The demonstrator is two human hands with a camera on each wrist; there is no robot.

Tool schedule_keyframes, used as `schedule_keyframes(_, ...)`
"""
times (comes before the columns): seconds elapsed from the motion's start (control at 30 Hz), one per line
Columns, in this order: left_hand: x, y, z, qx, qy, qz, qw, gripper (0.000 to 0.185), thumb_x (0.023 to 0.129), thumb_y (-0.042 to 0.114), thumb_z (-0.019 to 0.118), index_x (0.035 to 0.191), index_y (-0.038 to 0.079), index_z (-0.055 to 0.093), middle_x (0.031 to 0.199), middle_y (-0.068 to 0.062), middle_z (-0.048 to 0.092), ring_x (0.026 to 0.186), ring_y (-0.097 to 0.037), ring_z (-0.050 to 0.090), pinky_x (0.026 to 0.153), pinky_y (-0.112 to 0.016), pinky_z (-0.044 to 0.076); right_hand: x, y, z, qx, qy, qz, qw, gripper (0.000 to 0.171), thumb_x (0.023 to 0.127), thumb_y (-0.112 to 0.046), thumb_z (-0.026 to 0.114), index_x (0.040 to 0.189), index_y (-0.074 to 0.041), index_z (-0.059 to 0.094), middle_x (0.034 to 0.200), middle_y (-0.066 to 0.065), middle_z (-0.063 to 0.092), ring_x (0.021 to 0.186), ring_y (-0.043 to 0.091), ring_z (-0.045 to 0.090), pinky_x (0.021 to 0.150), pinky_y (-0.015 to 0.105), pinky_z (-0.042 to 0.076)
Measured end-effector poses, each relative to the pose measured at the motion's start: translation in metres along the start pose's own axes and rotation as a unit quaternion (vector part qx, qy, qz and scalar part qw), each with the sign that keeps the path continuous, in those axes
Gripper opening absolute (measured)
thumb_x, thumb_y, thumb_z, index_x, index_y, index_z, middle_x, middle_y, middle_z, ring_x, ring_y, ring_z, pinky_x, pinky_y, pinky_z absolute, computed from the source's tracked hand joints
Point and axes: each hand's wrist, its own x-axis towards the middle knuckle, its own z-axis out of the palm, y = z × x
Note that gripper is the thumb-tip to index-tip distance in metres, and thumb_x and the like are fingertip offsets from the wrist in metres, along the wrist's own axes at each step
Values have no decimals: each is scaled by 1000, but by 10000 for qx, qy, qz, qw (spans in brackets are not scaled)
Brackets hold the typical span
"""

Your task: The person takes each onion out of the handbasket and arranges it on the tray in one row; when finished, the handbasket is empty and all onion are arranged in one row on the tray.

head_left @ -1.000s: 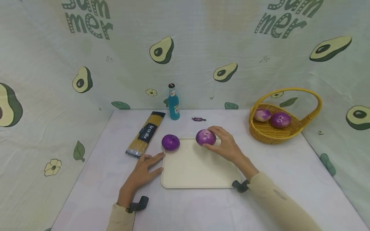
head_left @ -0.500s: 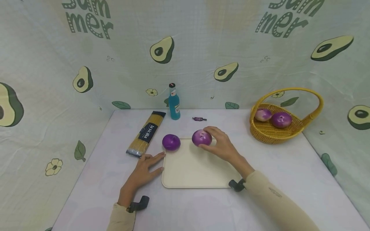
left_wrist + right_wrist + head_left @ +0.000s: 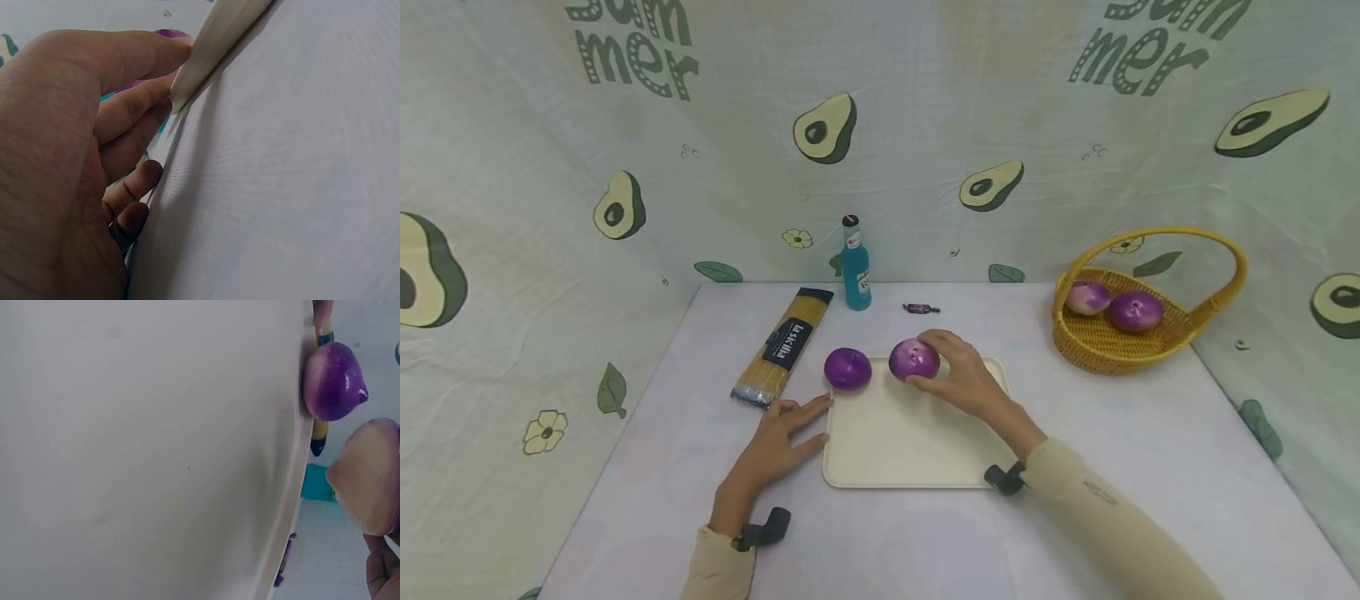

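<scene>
My right hand (image 3: pixel 964 377) grips a purple onion (image 3: pixel 913 359) between thumb and fingers over the back part of a cream tray (image 3: pixel 917 454). In the right wrist view the held onion (image 3: pixel 369 478) shows its pale underside, apart from the tray's surface. Another purple onion (image 3: pixel 847 369) sits at the tray's back left corner. Against the tray's left edge rests my left hand (image 3: pixel 772 446), its fingers spread. The left wrist view shows the thumb and fingertips of that hand (image 3: pixel 94 125) touching the tray's rim (image 3: pixel 215 47).
A yellow wicker basket (image 3: pixel 1093 357) with two purple onions stands at the back right. Behind my left hand lies a pasta packet (image 3: pixel 784 346). A blue bottle (image 3: pixel 855 271) stands upright at the back, and a small wrapped candy (image 3: pixel 921 308) lies to its right.
My right hand has carried the onion leftward over the tray, closer to the other onion. The left hand has stayed at the tray's edge. The whole head view has shifted slightly.
</scene>
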Motion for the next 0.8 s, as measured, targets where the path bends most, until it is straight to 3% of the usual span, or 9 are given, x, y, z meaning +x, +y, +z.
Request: schedule_keyframes(0.8, 0, 4, -3, -4, 62, 85, 9999, 57, 92, 47, 67, 146, 39, 51, 149, 23, 45, 115, -15, 38, 98, -50, 38, 9, 4, 24, 64, -207, -33, 9998, 66, 80, -38, 85, 134, -11, 59, 139, 6, 55, 128, 29, 50, 104, 53, 41)
